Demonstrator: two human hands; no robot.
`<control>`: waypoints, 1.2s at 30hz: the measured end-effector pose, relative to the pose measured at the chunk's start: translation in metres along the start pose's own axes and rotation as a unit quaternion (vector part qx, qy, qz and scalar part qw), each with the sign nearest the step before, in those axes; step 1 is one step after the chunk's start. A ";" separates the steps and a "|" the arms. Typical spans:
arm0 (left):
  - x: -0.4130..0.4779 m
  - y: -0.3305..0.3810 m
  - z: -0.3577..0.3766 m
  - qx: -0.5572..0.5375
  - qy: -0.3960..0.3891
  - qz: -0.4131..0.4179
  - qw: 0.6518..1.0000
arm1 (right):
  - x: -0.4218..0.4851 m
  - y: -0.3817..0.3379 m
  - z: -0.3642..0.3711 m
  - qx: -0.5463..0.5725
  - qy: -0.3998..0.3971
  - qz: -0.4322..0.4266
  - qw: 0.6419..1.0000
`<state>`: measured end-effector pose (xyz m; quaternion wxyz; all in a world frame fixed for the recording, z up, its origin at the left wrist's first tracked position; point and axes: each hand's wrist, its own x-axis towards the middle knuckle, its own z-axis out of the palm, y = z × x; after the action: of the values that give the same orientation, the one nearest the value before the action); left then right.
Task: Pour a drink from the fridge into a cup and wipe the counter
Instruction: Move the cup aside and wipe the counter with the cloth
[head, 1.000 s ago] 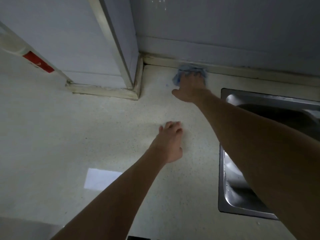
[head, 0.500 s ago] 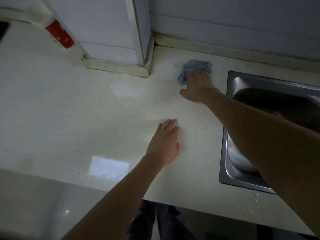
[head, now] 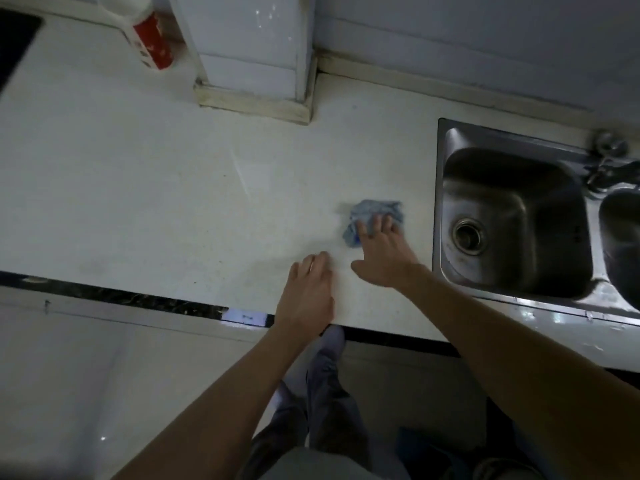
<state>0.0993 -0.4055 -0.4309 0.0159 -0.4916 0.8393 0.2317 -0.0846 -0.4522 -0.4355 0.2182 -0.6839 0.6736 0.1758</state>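
My right hand (head: pixel 381 258) lies flat on the blue cloth (head: pixel 375 214), fingers straight and a bit spread, pressing it onto the desk (head: pixel 138 185). The thumb sticks out sideways over bare desk. The cloth is crumpled and sits near the front of the desk, just beside the left rim of the sink (head: pixel 439 202); I cannot tell if it touches the rim.

My left hand (head: pixel 308 289) is palm down on the desk with its fingers together, holding nothing. It is close to the front edge, just beside the right thumb and apart from the cloth.

Around:
- The steel sink basin has a round drain (head: pixel 467 235).
- A second basin (head: pixel 620 244) is cut off at the right.
- The tap (head: pixel 609 147) stands behind, between the two.
- A square white pillar (head: pixel 252 64) juts onto the desk at the back wall, well apart from the cloth.
- A white bottle with a red label (head: pixel 152 39) stands left of the pillar.
- A black panel (head: pixel 14 43) is at the far left corner.
- A dark strip (head: pixel 121 299) runs along the desk's front edge.
- Grey trousers (head: pixel 322 393) show below.
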 end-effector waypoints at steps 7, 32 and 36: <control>-0.049 -0.019 0.005 0.084 -0.044 -0.026 0.995 | -0.088 -0.033 0.049 0.017 -0.029 0.040 0.999; -0.060 -0.050 -0.009 -0.016 -0.098 0.001 0.995 | -0.114 -0.125 0.060 0.089 -0.025 0.093 0.991; -0.057 -0.052 -0.014 -0.011 -0.092 -0.001 0.996 | -0.103 -0.132 0.057 0.084 -0.025 0.073 0.994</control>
<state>0.1745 -0.3857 -0.4233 0.0884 -0.4690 0.8312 0.2851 0.0474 -0.3355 -0.4206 0.2781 -0.6077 0.7284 0.1513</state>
